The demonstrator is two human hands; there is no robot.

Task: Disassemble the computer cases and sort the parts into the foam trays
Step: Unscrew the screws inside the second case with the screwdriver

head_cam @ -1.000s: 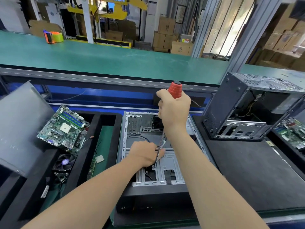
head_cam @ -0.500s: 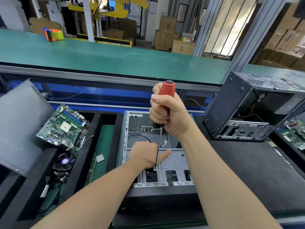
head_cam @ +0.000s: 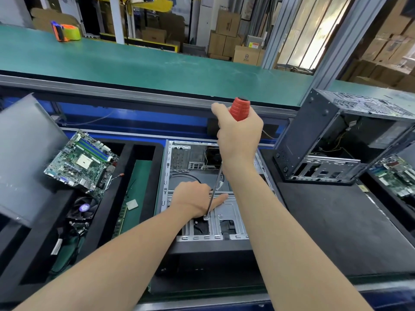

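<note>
Nearest, the open computer case (head_cam: pixel 197 237) lies flat on the table in the middle, its silver drive bay facing up. The left hand (head_cam: pixel 193 202) rests on that bay, forefinger stretched straight against the shaft of the screwdriver (head_cam: pixel 239 108); its other fingers are hidden. The tip sits on the bay just below that hand. To the left, the black foam tray (head_cam: pixel 129 153) holds sorted parts. A cooling fan (head_cam: pixel 83 208) with loose wires sits in one slot. A memory stick (head_cam: pixel 122 217) and a small square chip (head_cam: pixel 132 204) sit in the green-floored slot beside it. A motherboard (head_cam: pixel 80 162) lies tilted across the dividers, next to a grey side panel (head_cam: pixel 24 158). Higher up, the right hand (head_cam: pixel 238 135) is wrapped round the red handle. At right, a second case (head_cam: pixel 325 140) stands on a black foam pad (head_cam: pixel 336 221), with another board (head_cam: pixel 395 176) beyond it. Farther off, a tape dispenser (head_cam: pixel 66 32) sits on the green belt (head_cam: pixel 134 61). The printing on the cardboard boxes (head_cam: pixel 247 55) behind is too small to read.
</note>
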